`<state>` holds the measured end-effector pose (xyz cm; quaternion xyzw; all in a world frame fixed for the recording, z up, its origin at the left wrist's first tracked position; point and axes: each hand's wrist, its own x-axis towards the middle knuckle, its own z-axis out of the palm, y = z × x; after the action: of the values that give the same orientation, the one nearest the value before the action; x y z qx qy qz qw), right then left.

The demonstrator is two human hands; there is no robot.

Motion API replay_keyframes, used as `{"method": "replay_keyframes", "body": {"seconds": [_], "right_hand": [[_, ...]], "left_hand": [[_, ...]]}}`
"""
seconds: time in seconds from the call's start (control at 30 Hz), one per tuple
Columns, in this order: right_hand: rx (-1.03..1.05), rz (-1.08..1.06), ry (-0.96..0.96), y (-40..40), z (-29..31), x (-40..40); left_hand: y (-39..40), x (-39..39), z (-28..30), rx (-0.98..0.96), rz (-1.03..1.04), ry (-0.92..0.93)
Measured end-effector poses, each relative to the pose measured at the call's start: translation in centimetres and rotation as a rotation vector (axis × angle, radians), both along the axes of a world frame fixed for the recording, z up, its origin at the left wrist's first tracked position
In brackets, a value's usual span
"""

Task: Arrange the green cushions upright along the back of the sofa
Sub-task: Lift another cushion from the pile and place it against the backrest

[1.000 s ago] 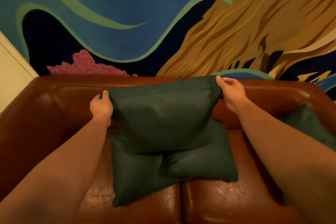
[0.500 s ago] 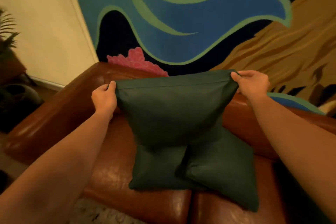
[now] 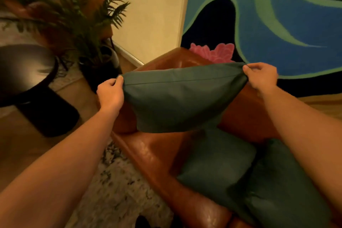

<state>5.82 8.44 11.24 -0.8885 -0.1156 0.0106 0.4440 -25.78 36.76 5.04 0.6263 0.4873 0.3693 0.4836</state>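
The person holds a green cushion (image 3: pixel 177 102) up in the air by its two top corners. The left hand (image 3: pixel 111 94) is pinched on the left corner and the right hand (image 3: pixel 261 77) is pinched on the right corner, fingers closed on the fabric. The cushion hangs stretched between them above the left end of the brown leather sofa (image 3: pixel 153 155), in front of the armrest and clear of the seat.

Two more green cushions lie flat on the seat below. One (image 3: pixel 216 168) sits under the held cushion's lower edge, and the other (image 3: pixel 283 189) lies just beside it to the right, partly covered by the right forearm. Both lie in the spot beneath the hanging cushion.

Behind the sofa is a wall with a painted mural (image 3: pixel 277 24) in blue, green, black and pink. To the left of it the wall is plain cream. A potted palm (image 3: pixel 77 15) stands in the corner close to the sofa's arm, and a dark round table (image 3: pixel 27 72) stands further left on the wooden floor. A speckled rug (image 3: pixel 118 190) lies along the front of the sofa.
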Motion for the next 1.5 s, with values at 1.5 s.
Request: {"method": "replay_keyframes", "body": {"seconds": [1.5], "right_hand": [[-0.081,0.689,0.762,21.3,-29.9,12.0]], "left_hand": [[1.7,5.8,-22.0,-0.574,0.010,0.085]]}}
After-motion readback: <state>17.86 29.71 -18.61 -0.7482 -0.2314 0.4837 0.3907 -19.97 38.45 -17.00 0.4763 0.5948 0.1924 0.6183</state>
